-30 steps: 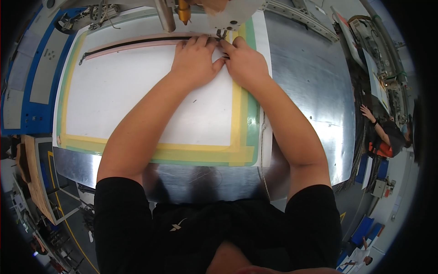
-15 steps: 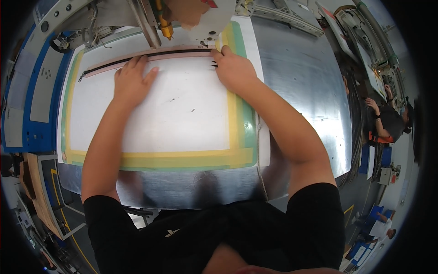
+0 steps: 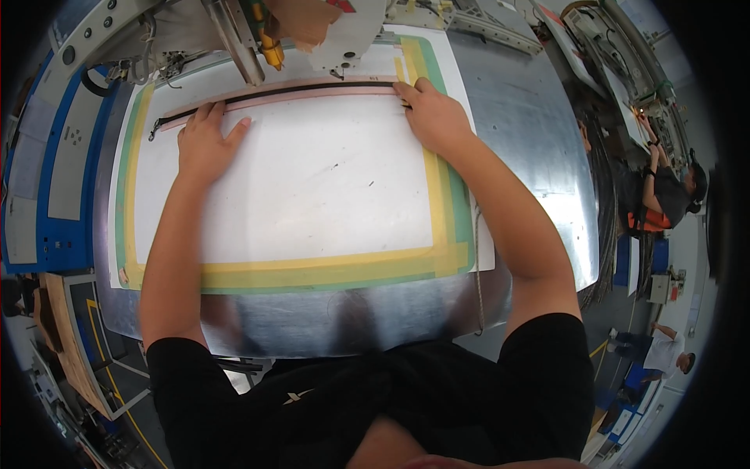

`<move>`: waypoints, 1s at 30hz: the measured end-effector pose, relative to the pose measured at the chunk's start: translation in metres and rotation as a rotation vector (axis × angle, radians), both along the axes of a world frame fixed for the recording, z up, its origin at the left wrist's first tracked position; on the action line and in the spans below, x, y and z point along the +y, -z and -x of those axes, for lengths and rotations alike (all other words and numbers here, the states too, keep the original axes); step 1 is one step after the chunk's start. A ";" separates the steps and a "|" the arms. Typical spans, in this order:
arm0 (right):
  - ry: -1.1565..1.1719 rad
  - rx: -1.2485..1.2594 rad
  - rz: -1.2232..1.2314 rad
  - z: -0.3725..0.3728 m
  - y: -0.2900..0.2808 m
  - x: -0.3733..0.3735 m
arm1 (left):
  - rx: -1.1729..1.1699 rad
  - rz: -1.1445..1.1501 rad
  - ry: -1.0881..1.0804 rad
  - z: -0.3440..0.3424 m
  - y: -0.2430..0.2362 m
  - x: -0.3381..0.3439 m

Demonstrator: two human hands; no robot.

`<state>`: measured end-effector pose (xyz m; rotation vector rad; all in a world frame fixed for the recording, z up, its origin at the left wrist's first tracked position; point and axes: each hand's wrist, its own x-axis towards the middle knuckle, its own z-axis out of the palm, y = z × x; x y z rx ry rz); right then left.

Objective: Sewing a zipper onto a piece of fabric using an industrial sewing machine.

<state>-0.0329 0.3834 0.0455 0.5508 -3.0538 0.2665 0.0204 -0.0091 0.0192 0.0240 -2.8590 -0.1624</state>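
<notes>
A long black zipper [image 3: 312, 88], its metal pull at the left end, lies on a pinkish strip [image 3: 269, 102] across the far part of a white template sheet [image 3: 297, 195] edged with yellow and green tape. My left hand [image 3: 208, 144] rests flat near the zipper's left part, fingertips on the strip and thumb spread away. At the zipper's right end my right hand [image 3: 437, 117] has its thumb and fingers curled together at the strip. A small dark and yellow bit shows under those fingers, too little of it to name.
Above the sheet hang a machine head [image 3: 336, 35] and a brass-coloured nozzle [image 3: 272, 55]. The sheet lies on a shiny metal table [image 3: 539, 156]. A blue cabinet [image 3: 66, 187] stands at left. Another person [image 3: 668, 187] works far right; a second person [image 3: 664, 352] is farther off.
The template sheet with the zipper has shifted to the right, and my right hand has moved right with it. My left hand now lies nearer the zipper's left end.
</notes>
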 end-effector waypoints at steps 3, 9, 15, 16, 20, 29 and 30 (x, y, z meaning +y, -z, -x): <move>0.049 -0.073 0.029 -0.001 -0.010 -0.005 | 0.161 0.051 -0.027 -0.002 0.011 0.005; 0.028 -0.066 0.338 0.008 -0.006 -0.008 | 0.130 -0.019 -0.026 0.000 0.008 0.008; -0.035 0.036 0.283 0.004 -0.003 -0.021 | 0.113 0.015 -0.051 -0.001 0.008 0.007; -0.039 0.034 0.280 0.004 -0.004 -0.023 | 0.119 0.015 -0.042 -0.002 0.008 0.007; -0.005 0.068 0.259 0.007 -0.003 -0.030 | 0.088 -0.020 -0.036 -0.002 0.004 0.008; 0.008 0.120 0.262 0.028 0.011 -0.030 | 0.117 0.015 -0.037 -0.004 0.006 0.010; 0.003 0.143 0.279 0.031 0.013 -0.028 | 0.116 0.011 -0.040 -0.004 0.006 0.012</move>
